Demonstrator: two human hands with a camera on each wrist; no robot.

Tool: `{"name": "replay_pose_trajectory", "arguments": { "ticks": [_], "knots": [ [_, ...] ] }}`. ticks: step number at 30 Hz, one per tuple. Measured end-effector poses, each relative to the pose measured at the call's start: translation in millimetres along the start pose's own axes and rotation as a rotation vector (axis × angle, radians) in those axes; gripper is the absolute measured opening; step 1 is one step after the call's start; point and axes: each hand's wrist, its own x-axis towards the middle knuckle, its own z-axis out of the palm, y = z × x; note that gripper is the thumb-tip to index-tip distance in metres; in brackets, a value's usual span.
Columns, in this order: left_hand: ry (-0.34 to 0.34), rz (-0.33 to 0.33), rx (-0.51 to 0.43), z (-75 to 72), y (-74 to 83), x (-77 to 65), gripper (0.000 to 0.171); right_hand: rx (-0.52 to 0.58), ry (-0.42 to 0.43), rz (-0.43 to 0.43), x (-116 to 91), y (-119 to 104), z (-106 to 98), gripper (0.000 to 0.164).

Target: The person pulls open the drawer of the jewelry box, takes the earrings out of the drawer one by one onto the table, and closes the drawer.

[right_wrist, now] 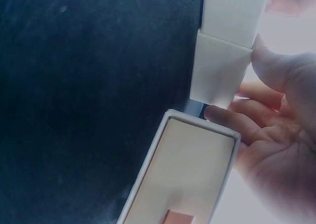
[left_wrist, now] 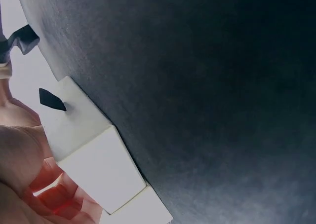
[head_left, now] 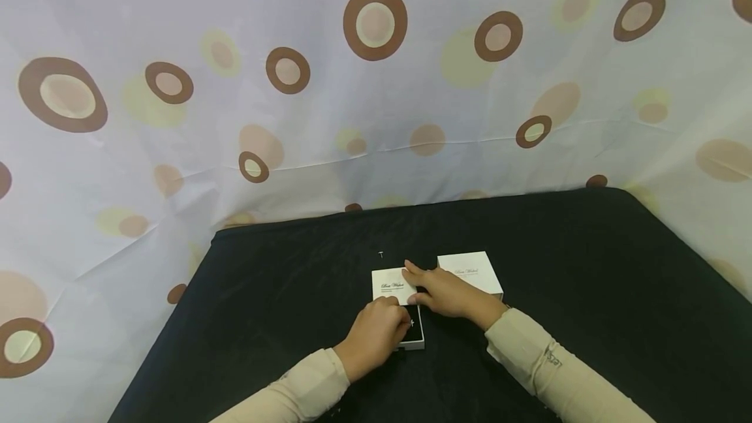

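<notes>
A small white slide-out gift box lies on the cloth, its printed sleeve (head_left: 390, 284) pushed partly off the inner tray (head_left: 413, 345). The tray has a black insert with a tiny silver piece on it. My left hand (head_left: 376, 330) curls over the tray's left side, fingertips close to the silver piece. In the left wrist view a black ribbon tab (left_wrist: 52, 100) sticks out of the tray's end. My right hand (head_left: 443, 289) grips the sleeve from the right, thumb at its near edge and fingers at its far side.
A larger white box (head_left: 470, 269) with similar print stands just right of the sleeve, partly behind my right hand; its side shows in the right wrist view. Another tiny silver piece (head_left: 380, 254) lies beyond the sleeve. Black cloth (head_left: 282, 279) covers the table, with a spotted curtain behind.
</notes>
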Motion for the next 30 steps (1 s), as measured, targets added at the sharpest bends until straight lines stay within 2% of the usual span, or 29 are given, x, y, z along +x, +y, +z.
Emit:
{"name": "replay_pose_trajectory", "arguments": {
  "ticks": [9, 18, 30],
  "knots": [
    [0.003, 0.016, -0.016, 2.0, -2.9, -0.5, 0.013, 0.011, 0.004, -0.010, -0.1, 0.9, 1.6, 0.058],
    [0.052, 0.029, -0.125, 3.3, -7.3, -0.7, 0.011, 0.000, 0.009, -0.006, 0.2, 1.0, 1.0, 0.057],
    [0.015, -0.011, -0.147, 1.9, -6.7, 0.1, 0.007, -0.002, 0.009, -0.007, -0.1, 0.0, 1.0, 0.057]
  ]
}}
